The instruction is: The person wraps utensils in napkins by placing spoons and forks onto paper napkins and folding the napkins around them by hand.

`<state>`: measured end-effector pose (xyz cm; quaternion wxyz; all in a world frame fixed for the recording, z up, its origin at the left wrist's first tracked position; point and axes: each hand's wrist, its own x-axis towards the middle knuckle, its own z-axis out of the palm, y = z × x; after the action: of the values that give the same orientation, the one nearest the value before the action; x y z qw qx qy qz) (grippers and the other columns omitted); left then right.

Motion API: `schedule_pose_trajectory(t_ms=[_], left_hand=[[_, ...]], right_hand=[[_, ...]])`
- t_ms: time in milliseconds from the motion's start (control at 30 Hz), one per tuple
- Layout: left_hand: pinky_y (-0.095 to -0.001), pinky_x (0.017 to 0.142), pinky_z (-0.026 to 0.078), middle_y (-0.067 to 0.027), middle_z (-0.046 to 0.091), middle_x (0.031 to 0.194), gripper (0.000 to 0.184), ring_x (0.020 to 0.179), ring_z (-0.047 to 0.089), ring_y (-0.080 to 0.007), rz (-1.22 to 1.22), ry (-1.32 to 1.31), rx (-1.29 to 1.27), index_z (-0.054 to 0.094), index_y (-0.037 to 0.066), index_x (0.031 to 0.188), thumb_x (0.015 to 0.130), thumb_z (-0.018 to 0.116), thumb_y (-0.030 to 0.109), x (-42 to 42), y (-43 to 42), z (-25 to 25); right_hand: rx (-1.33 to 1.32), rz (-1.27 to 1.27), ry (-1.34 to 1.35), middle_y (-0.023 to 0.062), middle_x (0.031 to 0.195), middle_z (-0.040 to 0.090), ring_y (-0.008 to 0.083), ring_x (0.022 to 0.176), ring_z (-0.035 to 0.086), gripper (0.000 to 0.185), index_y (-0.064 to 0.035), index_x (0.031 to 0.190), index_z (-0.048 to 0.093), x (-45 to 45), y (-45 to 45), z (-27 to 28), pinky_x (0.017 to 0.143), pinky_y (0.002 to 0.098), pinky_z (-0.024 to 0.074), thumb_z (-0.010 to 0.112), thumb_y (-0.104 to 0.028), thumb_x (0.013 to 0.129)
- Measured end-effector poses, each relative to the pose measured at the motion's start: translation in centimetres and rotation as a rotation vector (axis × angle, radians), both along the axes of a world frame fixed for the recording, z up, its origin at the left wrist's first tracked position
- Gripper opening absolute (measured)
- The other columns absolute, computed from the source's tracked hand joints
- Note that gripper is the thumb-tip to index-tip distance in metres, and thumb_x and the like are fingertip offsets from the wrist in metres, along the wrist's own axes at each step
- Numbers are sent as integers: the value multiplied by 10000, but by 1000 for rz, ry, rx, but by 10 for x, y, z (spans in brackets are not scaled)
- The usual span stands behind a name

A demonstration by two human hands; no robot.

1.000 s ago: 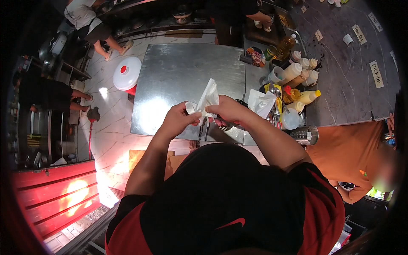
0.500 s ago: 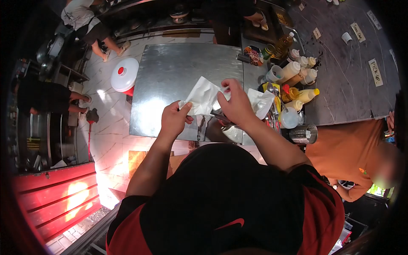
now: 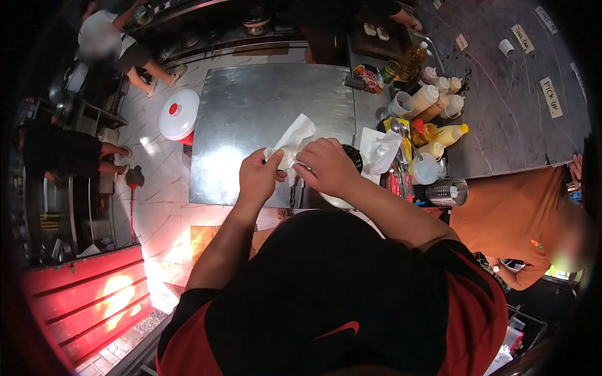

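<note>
My left hand (image 3: 258,178) pinches the lower left part of a white paper napkin (image 3: 296,135), thumb on top. My right hand (image 3: 328,166) is at the napkin's right side, its fingers bent and closed on the paper. Just below the napkin, thin dark handles (image 3: 293,195), apparently of cutlery, stick out towards me; their upper ends are hidden. Right of my right hand lie more white napkins (image 3: 380,150), and a black slotted round object (image 3: 353,156) shows partly behind the wrist.
Under my hands is a metal worktop (image 3: 251,94). Squeeze bottles (image 3: 425,99), an oil bottle (image 3: 414,57), spoons (image 3: 401,130) and a perforated metal cup (image 3: 450,191) stand to the right. A white-lidded container (image 3: 179,113) is beyond the left edge. A person in orange (image 3: 501,207) is at right; others work further off.
My right hand has moved left and down, bringing the napkin's right side over, so the paper looks narrower. My left hand keeps its grip. The black slotted object has come into view.
</note>
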<state>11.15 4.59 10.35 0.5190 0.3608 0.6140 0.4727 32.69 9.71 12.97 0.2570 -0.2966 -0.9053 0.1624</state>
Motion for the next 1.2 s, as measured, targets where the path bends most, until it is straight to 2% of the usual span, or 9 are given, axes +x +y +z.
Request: schedule_pose_trajectory(t_ms=[167, 300, 400, 500, 600, 800, 1000, 1100, 1200], left_hand=[[-279, 585, 565, -85, 754, 827, 275, 642, 712, -145, 36, 15, -7, 757, -24, 1014, 1062, 719, 243, -3, -1, 7], [-276, 593, 565, -87, 755, 826, 272, 633, 704, -144, 5, -1, 12, 756, -26, 1009, 1062, 715, 237, -7, -1, 3], [-275, 599, 564, -87, 756, 830, 267, 633, 697, -142, 16, -5, 4, 755, -25, 1009, 1060, 716, 234, -5, 0, 5], [-274, 610, 566, -85, 760, 847, 259, 650, 701, -139, -3, -4, -10, 756, -21, 1020, 1059, 718, 232, -7, -1, 5], [-274, 625, 573, -83, 764, 872, 251, 679, 714, -138, -67, -8, -25, 757, -14, 1045, 1059, 720, 233, -10, -1, 2], [-274, 652, 586, -79, 761, 886, 268, 713, 730, -138, -143, 66, -56, 759, -16, 1072, 1066, 719, 249, -9, -1, 10], [-271, 674, 601, -93, 766, 932, 246, 735, 741, -145, -158, 78, 0, 698, -28, 1107, 1070, 727, 214, -7, 1, 12], [-269, 679, 608, -108, 771, 979, 229, 760, 744, -146, -141, 80, 44, 626, -20, 1123, 1055, 747, 161, -6, 3, 10], [-267, 670, 607, -109, 767, 984, 230, 775, 740, -142, -142, 85, 99, 580, -3, 1113, 1043, 759, 125, -8, 5, 4]], right_hand=[[38, 4, 67, 88, 1076, 695, 311, 1043, 665, 200, -79, 1065, 743, -1, 0, 9, 981, 462, 485, 798, -172, 898], [103, 232, 204, 108, 1127, 686, 333, 1064, 672, 258, -69, 1097, 717, -20, -4, 11, 931, 465, 532, 814, -143, 870], [-17, 145, 47, 111, 1130, 683, 340, 1114, 668, 261, -79, 1134, 712, -17, 4, -6, 987, 461, 524, 766, -192, 905], [-242, 39, 15, 128, 1114, 695, 347, 1081, 689, 251, -78, 1175, 718, -14, 2, -7, 971, 474, 531, 740, -222, 972], [-411, 3, 167, 145, 1084, 705, 362, 1018, 706, 249, -73, 1209, 717, -18, -3, -4, 915, 482, 550, 704, -243, 1027], [-317, 37, 91, 155, 1055, 702, 369, 957, 709, 262, -72, 1238, 734, -19, 9, -14, 843, 460, 574, 678, -243, 1047], [-484, 29, 90, 158, 1069, 700, 378, 965, 705, 262, -51, 1209, 748, -16, 14, -10, 861, 463, 565, 657, -248, 1061], [-497, 18, 91, 177, 1011, 706, 378, 938, 711, 287, -43, 1204, 735, -19, 14, -14, 848, 459, 566, 620, -278, 1089], [-713, -26, -24, 175, 888, 695, 349, 885, 724, 353, -31, 1167, 704, -19, 13, 0, 831, 456, 564, 555, -349, 1130]])
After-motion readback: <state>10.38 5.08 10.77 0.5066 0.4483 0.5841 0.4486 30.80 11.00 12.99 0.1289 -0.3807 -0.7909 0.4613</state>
